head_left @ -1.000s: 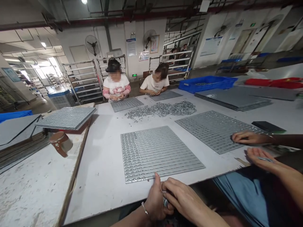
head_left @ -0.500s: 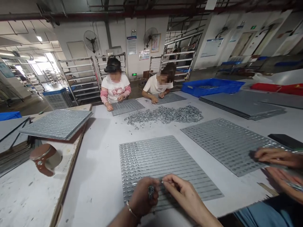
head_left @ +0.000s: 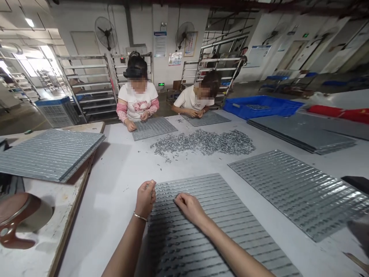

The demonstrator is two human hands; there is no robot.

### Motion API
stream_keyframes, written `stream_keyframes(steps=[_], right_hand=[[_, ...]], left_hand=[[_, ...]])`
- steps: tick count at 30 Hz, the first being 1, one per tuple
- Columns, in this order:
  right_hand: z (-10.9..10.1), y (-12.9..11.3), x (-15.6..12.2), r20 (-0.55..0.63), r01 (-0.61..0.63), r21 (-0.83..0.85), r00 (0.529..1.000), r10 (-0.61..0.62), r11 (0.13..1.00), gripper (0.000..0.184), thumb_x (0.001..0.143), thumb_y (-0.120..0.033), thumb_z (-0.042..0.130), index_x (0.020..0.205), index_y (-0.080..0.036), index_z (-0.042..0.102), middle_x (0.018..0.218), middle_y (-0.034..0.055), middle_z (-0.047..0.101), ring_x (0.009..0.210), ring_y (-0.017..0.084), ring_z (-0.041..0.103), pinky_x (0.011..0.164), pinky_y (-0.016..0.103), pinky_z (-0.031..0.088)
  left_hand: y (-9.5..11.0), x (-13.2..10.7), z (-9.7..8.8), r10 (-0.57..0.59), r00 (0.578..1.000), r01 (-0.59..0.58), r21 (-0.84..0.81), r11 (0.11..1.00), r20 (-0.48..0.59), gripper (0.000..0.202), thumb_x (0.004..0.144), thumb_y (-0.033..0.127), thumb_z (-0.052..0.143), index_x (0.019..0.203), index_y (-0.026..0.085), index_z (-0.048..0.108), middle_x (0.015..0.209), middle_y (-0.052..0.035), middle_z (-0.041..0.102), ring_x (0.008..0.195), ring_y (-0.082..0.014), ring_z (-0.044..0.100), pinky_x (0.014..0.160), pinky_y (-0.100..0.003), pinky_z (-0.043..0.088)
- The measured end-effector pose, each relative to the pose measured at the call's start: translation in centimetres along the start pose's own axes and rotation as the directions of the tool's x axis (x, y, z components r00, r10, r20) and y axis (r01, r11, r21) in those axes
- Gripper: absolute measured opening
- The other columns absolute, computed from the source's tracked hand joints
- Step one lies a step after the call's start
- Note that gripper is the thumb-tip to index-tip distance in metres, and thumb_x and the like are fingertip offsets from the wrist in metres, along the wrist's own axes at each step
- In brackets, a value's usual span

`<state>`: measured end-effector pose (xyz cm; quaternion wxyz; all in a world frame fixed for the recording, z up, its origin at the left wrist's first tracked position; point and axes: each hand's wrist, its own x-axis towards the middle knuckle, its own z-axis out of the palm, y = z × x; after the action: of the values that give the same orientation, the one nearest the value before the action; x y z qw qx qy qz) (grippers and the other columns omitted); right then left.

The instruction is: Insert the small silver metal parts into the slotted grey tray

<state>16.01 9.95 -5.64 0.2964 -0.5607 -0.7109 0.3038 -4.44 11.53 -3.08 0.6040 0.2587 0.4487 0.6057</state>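
My left hand is closed at the far left corner of a grey grooved plate. Small shiny metal pieces showed in that fist half a second ago; the curled fingers mostly hide them now. Over the plate's far part, my right hand pinches thumb and fingers close to the surface. Whatever is between those fingertips is too small to make out. Rows of small metal pieces lie in the grooves along the plate's left side. Beyond the plate spreads a loose heap of the same pieces.
Another grooved plate lies to the right. Two people sit across the table with their own plates. A blue tray and stacked grey sheets stand back right. On the left are stacked plates and a brown-lidded mug.
Both my hands have moved away from me, from the plate's near part to its far left area, and have drawn apart. The neighbour's hands at the right have left the view.
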Motion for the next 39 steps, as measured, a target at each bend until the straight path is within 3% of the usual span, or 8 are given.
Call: stream_keyframes(steps=[10,17,20,22,25,27,33,39], right_hand=[[1.6,-1.0,1.7,0.066,-0.173,-0.237,0.979,0.193,0.956,0.027,0.091,-0.025,0.055,0.065,-0.021,0.056,0.067,0.0019,0.067,0.066,0.017,0.058,0.065,0.026,0.032],[1.5,-0.6,2.4,0.060,-0.206,-0.181,0.974,0.220,0.962,0.020,0.083,-0.024,0.064,0.066,-0.023,0.053,0.059,-0.0019,0.060,0.061,0.016,0.056,0.063,0.026,0.033],[1.3,-0.3,2.5,0.010,-0.224,-0.044,0.974,0.224,0.974,0.019,0.076,-0.026,0.071,0.073,-0.023,0.053,0.055,-0.0052,0.056,0.056,0.015,0.052,0.061,0.025,0.034],[0.8,-0.5,2.2,-0.010,-0.226,0.149,0.973,0.230,0.963,0.023,0.079,-0.037,0.070,0.074,-0.023,0.053,0.053,-0.0061,0.052,0.053,0.014,0.049,0.057,0.025,0.035],[-0.3,-1.7,1.0,0.065,-0.194,0.438,0.981,0.185,0.878,0.039,0.084,-0.059,0.064,0.087,-0.021,0.062,0.059,-0.0039,0.056,0.054,0.014,0.050,0.053,0.025,0.039],[-1.1,-2.8,0.2,0.102,-0.143,0.508,0.989,0.105,0.849,0.045,0.084,-0.063,0.065,0.096,-0.020,0.065,0.066,-0.0016,0.061,0.058,0.014,0.055,0.056,0.025,0.043],[-2.0,-3.3,-0.3,0.030,-0.027,0.334,0.999,0.017,0.942,0.038,0.091,-0.056,0.058,0.081,-0.020,0.065,0.062,-0.0029,0.058,0.058,0.013,0.051,0.058,0.025,0.040],[-0.1,-0.8,0.3,0.050,-0.118,-0.067,0.991,0.121,0.991,0.035,0.091,-0.043,0.052,0.064,-0.022,0.052,0.060,-0.0011,0.058,0.060,0.015,0.053,0.061,0.026,0.034]], left_hand=[[-0.8,0.3,-1.0,-0.092,0.995,0.096,-0.156,0.983,0.034,0.020,0.069,0.029,0.078,0.082,0.015,0.071,0.065,-0.0018,0.054,0.050,-0.0092,0.040,0.039,-0.020,0.022],[-1.5,0.2,-0.7,-0.119,0.992,0.124,-0.108,0.986,0.052,0.039,0.060,0.032,0.089,0.088,0.015,0.068,0.060,0.0036,0.055,0.047,-0.0049,0.036,0.040,-0.017,0.021],[-1.6,-0.1,-0.4,-0.139,0.986,0.147,-0.080,0.986,0.090,0.044,0.058,0.039,0.091,0.086,0.014,0.067,0.052,0.0073,0.048,0.042,-0.0040,0.030,0.039,-0.018,0.015],[-1.5,-0.5,0.0,-0.157,0.978,0.163,-0.036,0.986,0.140,0.046,0.059,0.043,0.092,0.084,0.013,0.068,0.049,0.0085,0.046,0.039,-0.0033,0.025,0.039,-0.019,0.013],[-1.5,-1.3,0.7,-0.183,0.950,0.170,0.070,0.983,0.253,0.047,0.061,0.051,0.090,0.075,0.014,0.064,0.045,0.0088,0.043,0.037,-0.0033,0.024,0.038,-0.020,0.013],[-1.9,-1.8,1.2,-0.195,0.929,0.170,0.104,0.980,0.314,0.050,0.061,0.055,0.090,0.070,0.016,0.060,0.042,0.0099,0.040,0.037,-0.0036,0.024,0.038,-0.020,0.013],[-2.8,-2.2,1.9,-0.244,0.920,0.222,0.104,0.969,0.307,0.050,0.063,0.056,0.087,0.067,0.016,0.059,0.045,0.0087,0.041,0.037,-0.0033,0.024,0.037,-0.021,0.013],[-1.1,-1.0,0.8,-0.193,0.970,0.199,-0.028,0.980,0.147,0.036,0.066,0.039,0.079,0.088,0.013,0.068,0.072,0.0029,0.057,0.047,-0.0044,0.038,0.037,-0.018,0.016]])
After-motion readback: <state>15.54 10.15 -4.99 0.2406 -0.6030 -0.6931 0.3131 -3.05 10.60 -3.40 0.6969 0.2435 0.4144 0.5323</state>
